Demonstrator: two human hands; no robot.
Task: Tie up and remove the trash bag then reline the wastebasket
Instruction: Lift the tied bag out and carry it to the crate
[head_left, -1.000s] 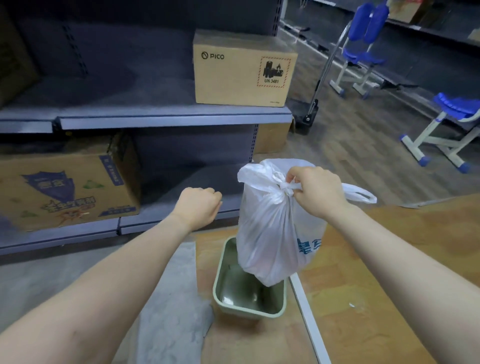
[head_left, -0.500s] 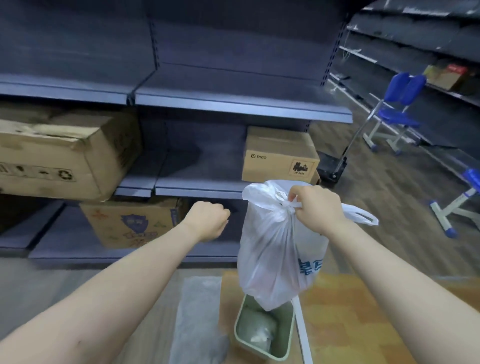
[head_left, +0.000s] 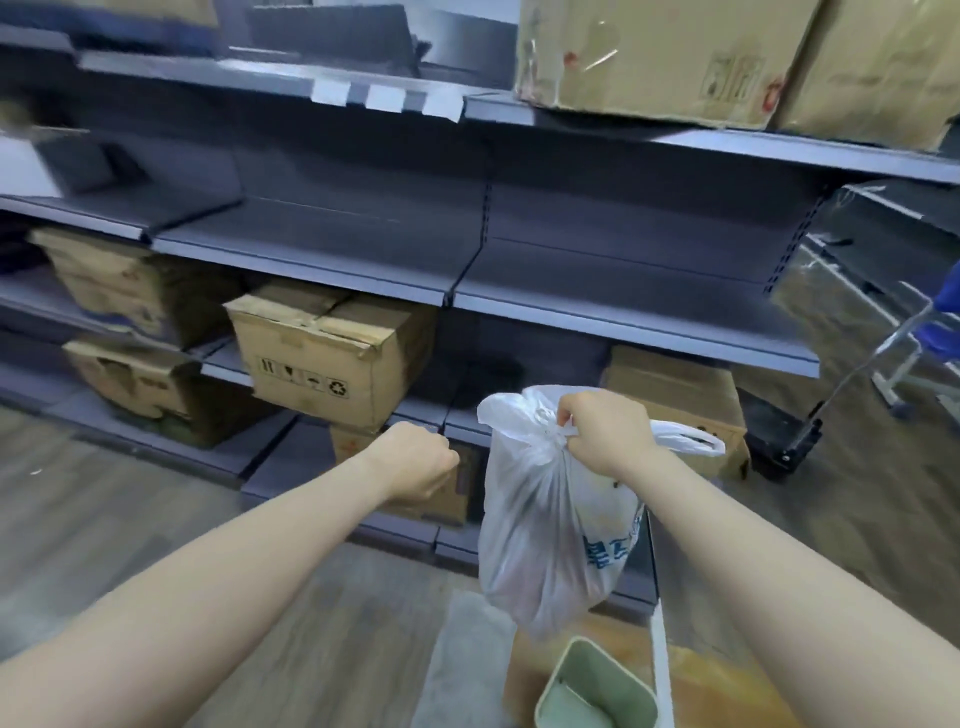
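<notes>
A white plastic trash bag (head_left: 545, 525) with blue print, tied in a knot at the top, hangs in the air. My right hand (head_left: 605, 434) grips it at the knot. Below it, at the bottom edge of the view, stands the pale green wastebasket (head_left: 574, 670) on the floor, partly cut off. The bag is fully clear of the basket. My left hand (head_left: 415, 462) is curled into a fist to the left of the bag and holds nothing.
Grey metal shelving (head_left: 623, 322) runs straight ahead, with several cardboard boxes (head_left: 332, 353) on its lower and top levels. A grey mat (head_left: 462, 660) lies left of the wastebasket. A blue chair (head_left: 930, 332) stands far right. Wood-look floor spreads to the left.
The bag has risen higher above the wastebasket in my right hand. My view has tilted up, so the basket has dropped to the bottom edge and more shelves show.
</notes>
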